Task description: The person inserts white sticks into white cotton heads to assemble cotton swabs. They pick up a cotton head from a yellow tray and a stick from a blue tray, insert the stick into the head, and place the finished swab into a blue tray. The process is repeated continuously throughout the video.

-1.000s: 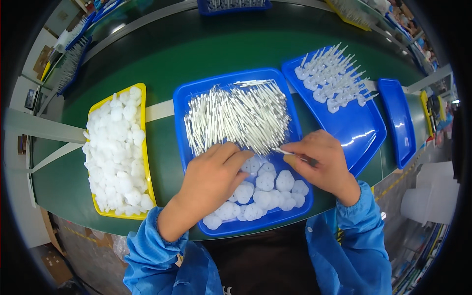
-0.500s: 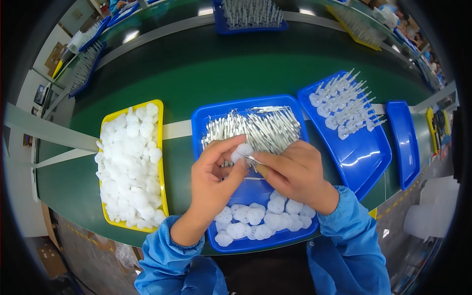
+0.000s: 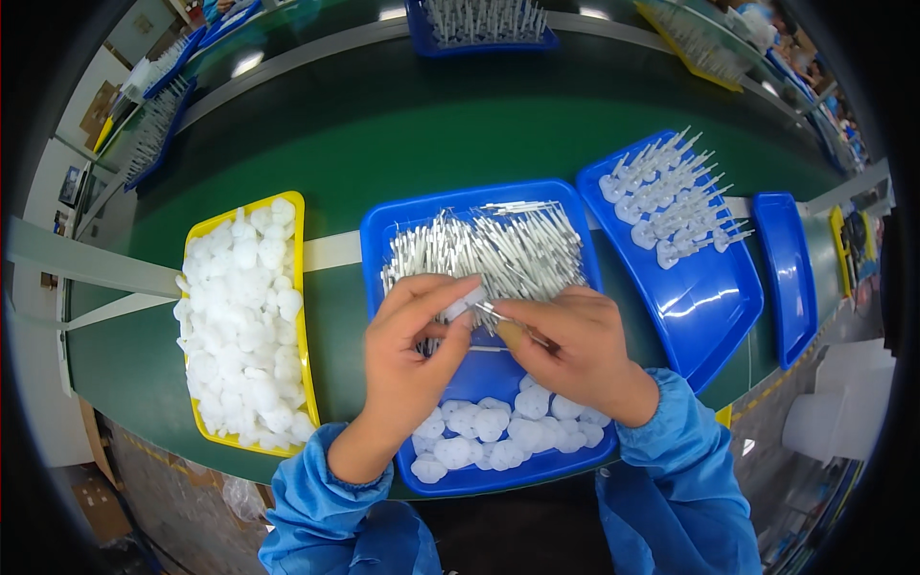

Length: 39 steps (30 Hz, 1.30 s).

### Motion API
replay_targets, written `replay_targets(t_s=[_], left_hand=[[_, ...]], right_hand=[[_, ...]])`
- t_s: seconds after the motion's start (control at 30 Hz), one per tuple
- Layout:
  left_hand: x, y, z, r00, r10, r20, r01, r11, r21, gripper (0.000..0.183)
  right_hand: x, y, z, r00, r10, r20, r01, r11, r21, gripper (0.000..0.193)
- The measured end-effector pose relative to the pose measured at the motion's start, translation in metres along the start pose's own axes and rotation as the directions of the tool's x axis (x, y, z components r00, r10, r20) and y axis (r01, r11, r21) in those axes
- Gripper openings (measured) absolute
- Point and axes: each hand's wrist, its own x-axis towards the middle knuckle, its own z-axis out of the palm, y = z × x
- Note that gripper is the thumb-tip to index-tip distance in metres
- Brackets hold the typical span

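Note:
Between the thumb and fingers of my left hand (image 3: 407, 335) is a small white plastic disc (image 3: 462, 304), turned nearly edge-on. My right hand (image 3: 580, 350) pinches a thin rod (image 3: 488, 310) with a metallic end, which meets the disc. Fingers hide most of the rod. Both hands are above a blue tray (image 3: 479, 374). A heap of thin white rods (image 3: 527, 249) with silvery ends fills its far half, and flat, scalloped white discs (image 3: 498, 436) lie in its near end.
At left, a yellow tray (image 3: 308, 374) is piled with white discs. To the right, a blue tray (image 3: 704, 321) carries standing disc-and-rod pieces (image 3: 666, 206); beyond it lies a narrow blue tray (image 3: 786, 287). More filled trays, including a blue one (image 3: 479, 46), stand along the back.
The disc has tilted from showing its face to nearly edge-on. More of the rod's metallic end shows. The view has shifted slightly, and both hands stay close together.

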Motion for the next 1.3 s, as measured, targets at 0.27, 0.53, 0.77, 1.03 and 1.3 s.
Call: replay_targets(t_s=[0.27,0.53,0.77,1.03,1.3], left_hand=[[-0.005,-0.001,0.006,1.0,0.009,-0.004,-0.009,0.995,0.099,0.045],[-0.007,0.01,0.004,0.972,0.225,0.071,-0.231,0.85,0.474,0.049],[-0.013,0.011,0.005,0.981,0.188,0.043,-0.189,0.887,0.421,0.05],[-0.008,0.01,0.011,0.999,0.049,-0.02,-0.047,0.997,0.068,0.053],[-0.005,0.006,-0.002,0.996,0.077,0.034,-0.078,0.996,0.044,0.053]], right_hand=[[0.001,-0.001,-0.003,0.976,0.207,0.063,-0.213,0.972,0.101,0.011],[0.002,-0.01,-0.006,0.998,-0.066,0.012,0.066,0.953,-0.296,0.009],[0.003,0.001,-0.002,0.996,-0.091,-0.015,0.089,0.991,-0.097,0.013],[0.001,-0.004,-0.003,0.997,-0.07,-0.044,0.062,0.987,-0.148,0.019],[0.002,0.0,-0.017,0.982,-0.185,0.034,0.188,0.963,-0.195,0.051]])
